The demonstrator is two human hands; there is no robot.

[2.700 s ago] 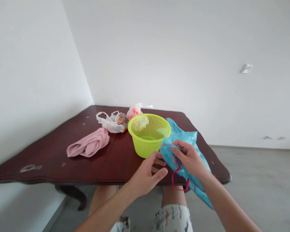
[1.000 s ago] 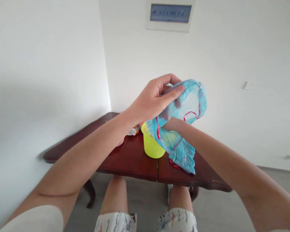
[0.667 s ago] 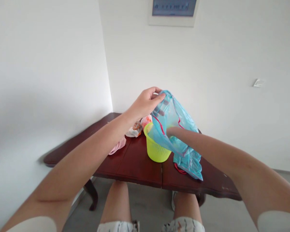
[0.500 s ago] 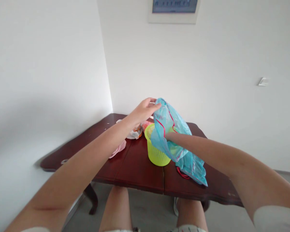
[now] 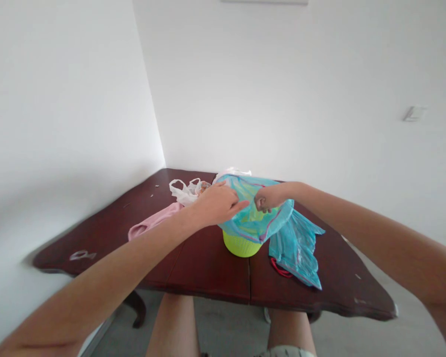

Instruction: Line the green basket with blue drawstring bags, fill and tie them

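A translucent blue drawstring garbage bag (image 5: pixel 241 223) is spread over a yellow-green plastic basket (image 5: pixel 241 246), covering its rim and upper wall. My left hand (image 5: pixel 217 203) lies over the bag's left side, thumb stretched out to the right and fingers apart from it. Above the bag's mouth is my right hand (image 5: pixel 270 197), its fingers curled in with nothing visible in them. The part of the bag under both hands is hidden. Beside the basket on the right lies a second blue bag (image 5: pixel 295 250), with a red drawstring (image 5: pixel 281 267) at its lower edge.
On the dark wooden table (image 5: pixel 208 275), a pink cloth-like item (image 5: pixel 154 223) lies left of the basket. A white plastic bag (image 5: pixel 186 192) with handles stands behind it, and more white plastic (image 5: pixel 233 172) shows behind the basket. Walls border the table at the left and back.
My right hand has come up out of the bag with its fingers curled. My left hand has lowered, and the raised bag now lies down over the basket. The view has tilted down.
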